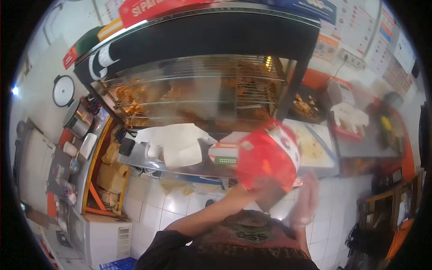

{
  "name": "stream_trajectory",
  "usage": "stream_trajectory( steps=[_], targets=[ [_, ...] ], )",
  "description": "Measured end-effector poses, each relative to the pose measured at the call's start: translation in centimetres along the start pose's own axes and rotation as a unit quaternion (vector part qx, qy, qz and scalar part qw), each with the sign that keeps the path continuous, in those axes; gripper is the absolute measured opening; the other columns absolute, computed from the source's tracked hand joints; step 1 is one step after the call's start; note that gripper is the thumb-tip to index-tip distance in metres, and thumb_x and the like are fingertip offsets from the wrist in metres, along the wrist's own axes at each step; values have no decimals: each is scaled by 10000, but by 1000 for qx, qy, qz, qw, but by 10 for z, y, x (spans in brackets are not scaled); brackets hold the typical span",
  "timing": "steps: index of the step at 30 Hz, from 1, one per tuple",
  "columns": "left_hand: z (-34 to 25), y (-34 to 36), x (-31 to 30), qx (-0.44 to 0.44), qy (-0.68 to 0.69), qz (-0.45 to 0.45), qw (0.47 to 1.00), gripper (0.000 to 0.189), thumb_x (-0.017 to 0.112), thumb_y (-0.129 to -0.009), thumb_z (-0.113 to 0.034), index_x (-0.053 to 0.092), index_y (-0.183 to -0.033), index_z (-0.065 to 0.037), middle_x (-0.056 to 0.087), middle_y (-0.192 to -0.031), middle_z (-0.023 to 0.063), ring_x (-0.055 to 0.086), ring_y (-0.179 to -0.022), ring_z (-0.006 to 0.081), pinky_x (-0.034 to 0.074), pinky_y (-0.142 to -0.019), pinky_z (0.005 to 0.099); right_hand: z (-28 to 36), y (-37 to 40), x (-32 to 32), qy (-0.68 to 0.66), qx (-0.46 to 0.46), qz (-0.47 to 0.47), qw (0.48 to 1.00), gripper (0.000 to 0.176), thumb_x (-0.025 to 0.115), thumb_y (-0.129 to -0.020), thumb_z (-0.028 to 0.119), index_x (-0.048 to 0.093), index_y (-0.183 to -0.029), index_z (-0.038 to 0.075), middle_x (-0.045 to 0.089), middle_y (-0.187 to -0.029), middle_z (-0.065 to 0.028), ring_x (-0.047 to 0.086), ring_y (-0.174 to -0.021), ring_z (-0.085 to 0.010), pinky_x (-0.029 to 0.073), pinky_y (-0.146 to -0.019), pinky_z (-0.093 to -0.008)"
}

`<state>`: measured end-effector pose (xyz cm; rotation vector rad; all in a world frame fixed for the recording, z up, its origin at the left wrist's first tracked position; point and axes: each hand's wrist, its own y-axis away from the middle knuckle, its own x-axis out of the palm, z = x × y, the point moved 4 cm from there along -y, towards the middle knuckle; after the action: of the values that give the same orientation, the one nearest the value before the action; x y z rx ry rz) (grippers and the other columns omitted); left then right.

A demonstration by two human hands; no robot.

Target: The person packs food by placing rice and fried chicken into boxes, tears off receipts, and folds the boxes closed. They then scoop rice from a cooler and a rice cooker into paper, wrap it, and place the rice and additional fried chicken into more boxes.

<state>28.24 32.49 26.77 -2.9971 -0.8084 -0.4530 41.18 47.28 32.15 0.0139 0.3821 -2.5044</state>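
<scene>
A red package [265, 155] with a white band is held up in front of my body, blurred by motion. My left hand [258, 191] is at its lower edge, with the fingers mostly hidden by the package, which it grips. To the right, my right hand [306, 200] is in a clear plastic glove, apart from the package; motion smears its fingers. Behind the package, a red, white and green box [223, 154] lies on the counter. Left of that box sits an unfolded white carton [173, 144].
A glass display case [198, 33] with fried food on racks stands behind the counter. Right of it are a cutting board [315, 146], a dark pan [307, 104] and a white open carton [350, 118]. A metal pot [78, 119] stands at the left.
</scene>
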Motion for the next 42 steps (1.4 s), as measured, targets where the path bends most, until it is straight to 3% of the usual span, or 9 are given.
stream_trajectory(
  steps=[9,13,16,20,24,26,35,37,42],
  targets=[
    [21,-13,-28,-43,219,-66,973,268,652,-915,-72,595,-1173,-30,643,-1181,83,606,-1065,183,475,-893,348,-48,-10,-14,-482,157,29,861,477,556,-966,142,411,-1396,-4,501,-1395,-135,498,-1277,-242,380,-1101,-415],
    [-17,39,-50,164,-264,-424,851,552,633,-852,10,475,-1379,-37,573,-1272,121,552,-1140,236,417,-989,404,-49,-24,-18,-213,21,20,977,563,685,-845,35,448,-1355,7,504,-1339,-122,507,-1255,-245,430,-1059,-384],
    [-112,59,-1,344,-564,-249,708,513,642,-832,-26,511,-1328,-44,614,-1193,133,573,-1041,287,426,-930,404,-30,-36,-3,-5,-159,212,964,712,823,-674,47,520,-1318,58,527,-1281,-137,559,-1193,-263,501,-963,-382],
    [-78,28,-7,116,-529,39,840,256,632,-907,-146,633,-1151,-67,645,-1010,136,610,-935,319,470,-850,384,34,-42,39,126,-244,484,831,664,838,-555,111,654,-1193,91,561,-1286,-152,581,-1131,-340,512,-893,-406],
    [-97,37,-39,56,-346,-86,932,155,585,-935,-120,630,-1052,-30,645,-783,77,624,-720,200,482,-677,324,51,-47,58,133,-290,298,900,590,819,-560,41,651,-1124,81,623,-1148,-154,589,-1048,-265,486,-843,-413],
    [-81,40,-58,48,-114,-167,978,131,583,-948,-107,634,-1049,-39,645,-801,42,612,-733,143,472,-672,292,26,-34,69,-146,-249,309,906,519,874,-595,151,659,-1064,100,678,-1084,-126,625,-1027,-267,500,-836,-383],
    [-81,34,-77,77,331,-175,924,292,593,-940,-29,564,-1231,-39,650,-1186,56,610,-1119,169,479,-1004,362,66,-27,113,-89,-368,422,824,337,901,-584,326,622,-681,165,708,-898,-28,669,-839,-226,485,-713,-361],
    [-74,31,-83,91,314,-218,920,300,590,-940,-27,556,-1239,-36,650,-1191,75,621,-1111,189,499,-993,375,23,-24,123,-64,-192,502,841,313,898,-594,262,624,-681,139,694,-994,-56,665,-922,-242,499,-760,-377],
    [-95,21,-56,126,270,-286,911,372,565,-909,56,539,-1275,-9,607,-1259,130,600,-1150,221,511,-974,375,33,-42,109,-112,-306,203,923,189,809,-614,36,664,-728,71,668,-1132,-79,648,-1073,-292,502,-932,-441]
  ],
)
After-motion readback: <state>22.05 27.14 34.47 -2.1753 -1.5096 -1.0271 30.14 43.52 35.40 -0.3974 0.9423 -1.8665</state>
